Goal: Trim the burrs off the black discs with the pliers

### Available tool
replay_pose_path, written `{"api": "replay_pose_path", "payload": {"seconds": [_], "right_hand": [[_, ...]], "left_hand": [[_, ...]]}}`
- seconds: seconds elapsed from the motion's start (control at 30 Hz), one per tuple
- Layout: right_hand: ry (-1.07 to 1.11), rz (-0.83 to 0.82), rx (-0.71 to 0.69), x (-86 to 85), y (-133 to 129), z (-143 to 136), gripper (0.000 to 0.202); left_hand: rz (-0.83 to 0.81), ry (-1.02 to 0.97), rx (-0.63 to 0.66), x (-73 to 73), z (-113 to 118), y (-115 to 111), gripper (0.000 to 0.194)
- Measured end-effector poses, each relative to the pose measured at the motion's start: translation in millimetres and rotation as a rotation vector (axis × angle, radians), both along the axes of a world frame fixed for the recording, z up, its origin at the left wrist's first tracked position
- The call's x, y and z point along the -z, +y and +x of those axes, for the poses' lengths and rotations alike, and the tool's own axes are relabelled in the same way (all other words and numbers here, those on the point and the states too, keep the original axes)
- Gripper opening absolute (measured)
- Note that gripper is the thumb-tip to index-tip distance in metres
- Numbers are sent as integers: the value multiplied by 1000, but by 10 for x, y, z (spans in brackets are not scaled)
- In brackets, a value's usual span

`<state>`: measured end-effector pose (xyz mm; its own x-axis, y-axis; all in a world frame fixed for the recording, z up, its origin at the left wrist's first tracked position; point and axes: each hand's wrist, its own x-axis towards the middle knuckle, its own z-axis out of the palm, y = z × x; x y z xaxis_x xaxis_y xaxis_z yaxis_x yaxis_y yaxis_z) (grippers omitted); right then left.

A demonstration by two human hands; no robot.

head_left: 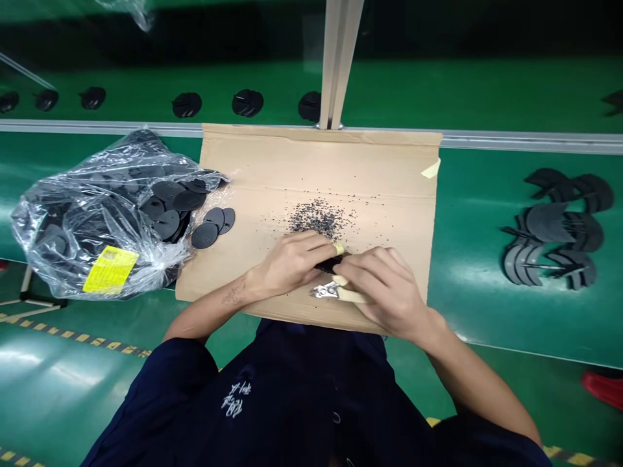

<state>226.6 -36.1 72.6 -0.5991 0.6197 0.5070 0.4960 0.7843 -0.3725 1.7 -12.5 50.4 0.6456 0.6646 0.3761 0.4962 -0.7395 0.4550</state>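
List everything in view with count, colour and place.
Bench: one, green, across the middle
Cardboard: one, tan, on the bench
Crumbs: uncountable, black, mid-cardboard
Workpiece: one, black, below the crumbs, mostly hidden
Hand tool: one, silver, beside the workpiece
Loose discs: three, black, cardboard's left edge
Bag: one, clear, bench's left
Bagged discs: many, black, in and at the bag
Label: one, yellow, on the bag
Curved pieces: several, dark grey, bench's right
Rail: one, silver, bench's far edge
Post: one, beige, at the rail
Far pieces: seven, black, beyond the rail
Unclear object: one, red, lower right
Shirt: one, dark blue, bottom
Left hand: one, at the workpiece
Right hand: one, holding the hand tool
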Motion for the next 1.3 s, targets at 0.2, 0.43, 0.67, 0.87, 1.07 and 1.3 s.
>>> {"api": "replay_pose_path", "payload": {"seconds": [0.2, 0.43, 0.67, 0.87, 1.07, 1.3], "right_hand": [[3, -200, 98, -26, 148, 311, 13], [-162, -198, 99, 54, 194, 275, 20], [-145, -151, 82, 65, 172, 275, 18], [-225, -100, 102, 86, 202, 309, 17], [-245, -69, 57, 83, 227, 305, 19], [-251, -38, 59, 72, 218, 297, 21]], "left_hand": [[-2, -317, -32, 142, -41, -22, 23], [24, -410, -16, 113, -32, -29, 18], [51, -352, -43, 203, -47, -46, 19], [45, -427, -12, 198, -18, -44, 22], [62, -472, 22, 180, 2, -47, 16], [63, -497, 3, 193, 17, -54, 20]]}}
